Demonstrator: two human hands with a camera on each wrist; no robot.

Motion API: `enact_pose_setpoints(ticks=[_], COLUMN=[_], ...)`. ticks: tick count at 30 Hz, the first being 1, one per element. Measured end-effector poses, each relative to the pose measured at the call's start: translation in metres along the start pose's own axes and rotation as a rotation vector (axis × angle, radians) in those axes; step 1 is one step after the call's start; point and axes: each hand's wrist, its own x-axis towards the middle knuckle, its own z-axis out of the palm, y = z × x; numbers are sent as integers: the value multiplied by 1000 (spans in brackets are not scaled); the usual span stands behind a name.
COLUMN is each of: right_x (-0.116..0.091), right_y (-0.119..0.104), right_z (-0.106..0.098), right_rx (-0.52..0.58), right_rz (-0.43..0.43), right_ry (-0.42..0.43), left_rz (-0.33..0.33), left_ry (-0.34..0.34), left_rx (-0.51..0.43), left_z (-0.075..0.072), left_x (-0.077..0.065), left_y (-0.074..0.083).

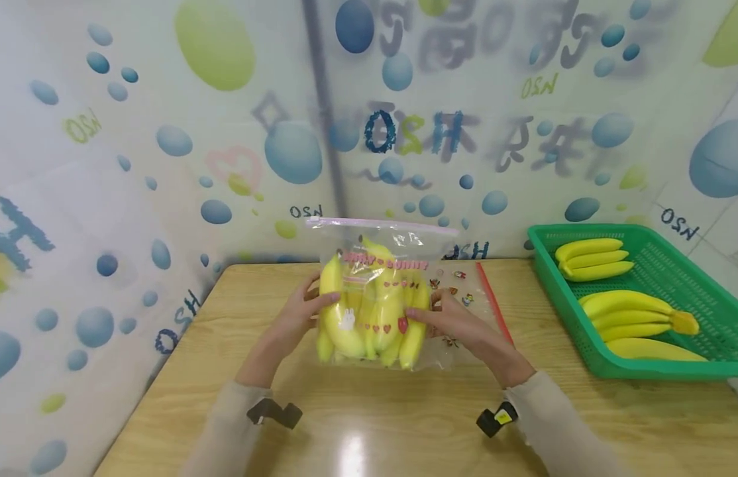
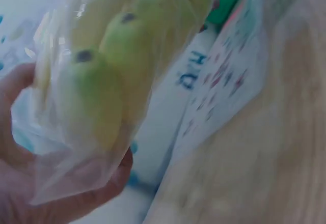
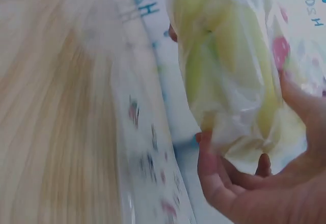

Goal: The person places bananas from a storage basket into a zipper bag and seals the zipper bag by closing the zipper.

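A clear zip bag point(image 1: 417, 242) with a pink zip strip and bunny print is held upright above the table, full of yellow bananas point(image 1: 377, 324). My left hand point(image 1: 297, 311) grips its left side, thumb in front and fingers behind. On the opposite side my right hand point(image 1: 458, 324) holds it the same way, thumb across the front. Greenish banana ends point(image 2: 119, 61) with dark tips show through the plastic in the left wrist view. In the right wrist view, curled fingers point(image 3: 211, 170) lie against the wrapped bananas.
Behind the right hand, a second clear bag point(image 1: 479, 305) with a red strip and small prints lies flat on the wooden table point(image 1: 184, 397). A green basket point(image 1: 673, 370) at the right holds banana bunches point(image 1: 628, 308). A bubble-patterned curtain point(image 1: 405, 179) hangs behind the table.
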Motion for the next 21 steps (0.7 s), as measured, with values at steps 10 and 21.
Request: enact_pose_setpoints(ticks=[10, 21], right_x=[51, 74], right_y=[-19, -40], right_z=[75, 137], right_rx=[218, 483], right_rz=[4, -7], right_ry=[-77, -143], left_rz=[-185, -252], left_ry=[192, 308], left_rx=[49, -124], left_z=[-78, -130], left_x=[-5, -22], left_y=[-12, -26])
